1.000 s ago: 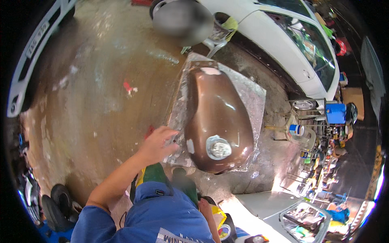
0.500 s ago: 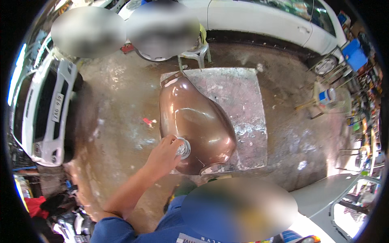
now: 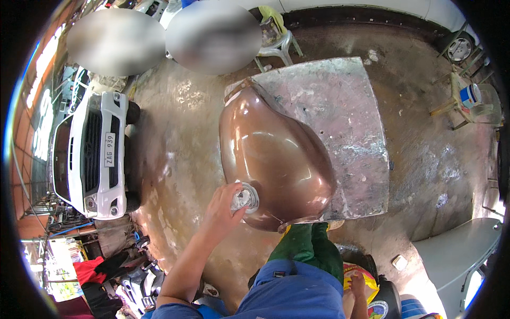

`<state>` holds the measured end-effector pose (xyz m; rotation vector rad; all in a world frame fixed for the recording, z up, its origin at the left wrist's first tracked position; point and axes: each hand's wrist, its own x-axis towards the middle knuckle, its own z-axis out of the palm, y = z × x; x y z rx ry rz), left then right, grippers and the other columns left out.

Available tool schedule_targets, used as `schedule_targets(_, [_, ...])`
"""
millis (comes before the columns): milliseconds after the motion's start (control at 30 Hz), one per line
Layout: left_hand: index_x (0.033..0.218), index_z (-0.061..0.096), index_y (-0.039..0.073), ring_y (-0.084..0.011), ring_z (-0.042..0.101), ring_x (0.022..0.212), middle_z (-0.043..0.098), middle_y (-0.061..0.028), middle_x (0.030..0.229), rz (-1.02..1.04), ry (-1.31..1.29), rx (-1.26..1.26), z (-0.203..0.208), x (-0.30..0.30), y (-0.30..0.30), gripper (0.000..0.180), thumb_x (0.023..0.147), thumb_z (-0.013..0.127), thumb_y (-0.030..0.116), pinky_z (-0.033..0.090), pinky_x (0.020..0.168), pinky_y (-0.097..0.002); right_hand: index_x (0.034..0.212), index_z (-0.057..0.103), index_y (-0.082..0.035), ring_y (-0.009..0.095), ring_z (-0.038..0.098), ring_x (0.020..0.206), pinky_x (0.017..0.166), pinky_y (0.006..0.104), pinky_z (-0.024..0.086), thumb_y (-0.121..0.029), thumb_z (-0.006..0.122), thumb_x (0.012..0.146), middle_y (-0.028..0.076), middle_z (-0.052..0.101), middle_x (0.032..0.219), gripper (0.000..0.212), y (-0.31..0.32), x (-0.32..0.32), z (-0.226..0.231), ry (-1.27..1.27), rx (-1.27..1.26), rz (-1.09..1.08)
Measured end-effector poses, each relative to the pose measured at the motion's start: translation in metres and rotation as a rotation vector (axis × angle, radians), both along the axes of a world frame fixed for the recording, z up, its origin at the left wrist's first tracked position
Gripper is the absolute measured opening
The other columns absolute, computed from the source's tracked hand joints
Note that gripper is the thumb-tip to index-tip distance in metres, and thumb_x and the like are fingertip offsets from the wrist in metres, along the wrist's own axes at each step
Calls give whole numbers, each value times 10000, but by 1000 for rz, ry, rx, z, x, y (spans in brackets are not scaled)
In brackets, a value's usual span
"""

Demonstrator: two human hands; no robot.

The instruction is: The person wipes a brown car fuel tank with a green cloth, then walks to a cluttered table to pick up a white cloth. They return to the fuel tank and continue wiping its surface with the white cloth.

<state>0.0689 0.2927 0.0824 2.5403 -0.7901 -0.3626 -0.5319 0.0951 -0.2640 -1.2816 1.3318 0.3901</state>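
A large, glossy brown curved body panel (image 3: 276,154) lies on a worn, paint-marked board (image 3: 350,127). At the panel's lower left edge, my left hand (image 3: 220,207) has its fingers closed around a small round silvery thing (image 3: 245,198) that looks like a shallow cup or tin with whitish contents. It is on or just above the brown surface; which of the two I cannot tell. Low on the right, my right hand (image 3: 357,284) is beside a yellow and red bag (image 3: 372,290). Its fingers are too small and partly hidden to read.
A white vehicle (image 3: 106,159) stands to the left, and another white car (image 3: 361,10) lines the far side. A plastic stool (image 3: 279,50) is beyond the board. On the right a small table (image 3: 451,103) bears a blue and white tub (image 3: 471,96). A grey panel (image 3: 457,250) lies lower right.
The view has tilted and shifted, so the panel and board appear farther right. My left hand still holds the round thing near the panel's lower left edge. My right hand now shows.
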Motion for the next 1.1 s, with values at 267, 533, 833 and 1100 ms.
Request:
schedule_targets(267, [1278,544,48,-376,603,1017,632,-162,1113,-85,29,-41,-14,11,9,594,726,763,29,495,893,-454,1182,551,-68,179,698,696,476,296,497,-158,560,948,77,657,940,251,-8,42,12,60,2,66])
schedule_targets(533, [1133,630,31,-377,580,1041,610,-160,1108,-246,122,-7,1,27,7,431,720,753,49,488,897,-468,941,624,-40,189,674,716,559,314,523,-101,555,933,78,674,873,92,2,87,11,-161,-178,281])
schedule_targets(833, [1090,618,30,-412,571,1076,589,-194,1166,-339,111,60,25,31,0,369,811,736,241,484,942,-468,1235,610,-36,331,646,802,753,454,507,-294,565,960,150,687,894,380,-27,150,49,-135,-623,482])
schedule_targets(1100, [1141,663,59,-359,559,1172,602,-148,1224,-431,-145,-161,90,-2,-89,373,852,740,282,448,1016,-445,1310,550,-65,342,668,847,802,478,523,-320,590,919,153,715,925,469,-86,127,30,68,-454,455])
